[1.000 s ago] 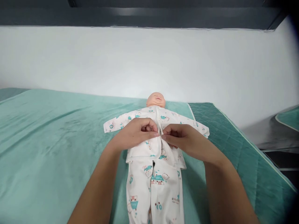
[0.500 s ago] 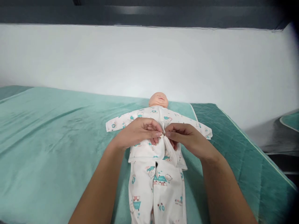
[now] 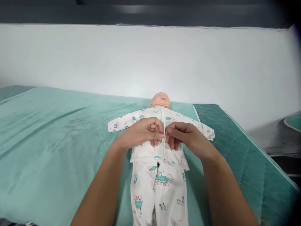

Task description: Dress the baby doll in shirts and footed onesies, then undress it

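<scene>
A baby doll [image 3: 160, 99] lies on its back, its head toward the wall and its arms spread. It wears a white printed baby shirt [image 3: 147, 152] and matching white trousers [image 3: 143, 188]. My left hand [image 3: 147, 133] is closed, thumb and forefinger pinching the shirt's front edge at mid chest. Just across the front opening, my right hand [image 3: 184, 136] is closed too, its thumb and forefinger pinched at the opposite edge. The fingertips nearly meet, and any fastener between them is hidden. Below my hands the two front edges lie close together.
A light green sheet [image 3: 58, 141] covers the bed under the doll, with a darker quilted mattress cover [image 3: 235, 157] on the right. Behind stands a white wall [image 3: 141, 62]. A dark striped edge shows at the bottom left corner.
The shirt's right front flap, turned outward before, now lies flatter with its edge close to the left one. My right hand's fingertips have shifted slightly; my left hand stays nearly still.
</scene>
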`<state>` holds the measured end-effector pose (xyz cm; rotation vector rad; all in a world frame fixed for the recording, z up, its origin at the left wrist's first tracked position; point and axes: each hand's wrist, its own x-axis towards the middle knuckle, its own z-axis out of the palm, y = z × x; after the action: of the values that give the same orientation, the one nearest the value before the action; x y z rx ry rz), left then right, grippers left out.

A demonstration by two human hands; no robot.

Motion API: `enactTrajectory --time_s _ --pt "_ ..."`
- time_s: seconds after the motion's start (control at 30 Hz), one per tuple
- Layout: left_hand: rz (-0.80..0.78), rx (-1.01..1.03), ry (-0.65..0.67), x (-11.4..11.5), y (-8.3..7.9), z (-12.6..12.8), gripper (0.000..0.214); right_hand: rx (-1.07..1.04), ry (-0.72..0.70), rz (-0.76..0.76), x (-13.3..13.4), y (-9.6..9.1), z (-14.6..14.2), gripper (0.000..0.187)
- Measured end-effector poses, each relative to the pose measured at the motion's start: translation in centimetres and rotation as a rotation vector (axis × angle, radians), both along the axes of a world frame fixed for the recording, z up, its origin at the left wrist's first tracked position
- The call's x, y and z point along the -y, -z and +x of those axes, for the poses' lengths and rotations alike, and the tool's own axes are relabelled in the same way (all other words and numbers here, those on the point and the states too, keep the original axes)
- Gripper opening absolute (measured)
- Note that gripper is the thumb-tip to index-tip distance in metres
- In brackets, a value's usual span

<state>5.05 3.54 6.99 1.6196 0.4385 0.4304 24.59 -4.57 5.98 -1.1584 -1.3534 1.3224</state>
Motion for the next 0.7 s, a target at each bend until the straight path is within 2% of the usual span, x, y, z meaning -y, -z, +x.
enactTrajectory --time_s 0.43,0.7 --pt "0.039 -0.031 0.014 0.2 0.03 0.2 0.025 -0.039 -0.04 0.014 -0.11 0.24 0.01 0.026" --pt "0.046 -0.019 0.031 0.21 0.22 0.15 0.019 0.012 -0.068 0.0 -0.06 0.24 0.05 0.026"
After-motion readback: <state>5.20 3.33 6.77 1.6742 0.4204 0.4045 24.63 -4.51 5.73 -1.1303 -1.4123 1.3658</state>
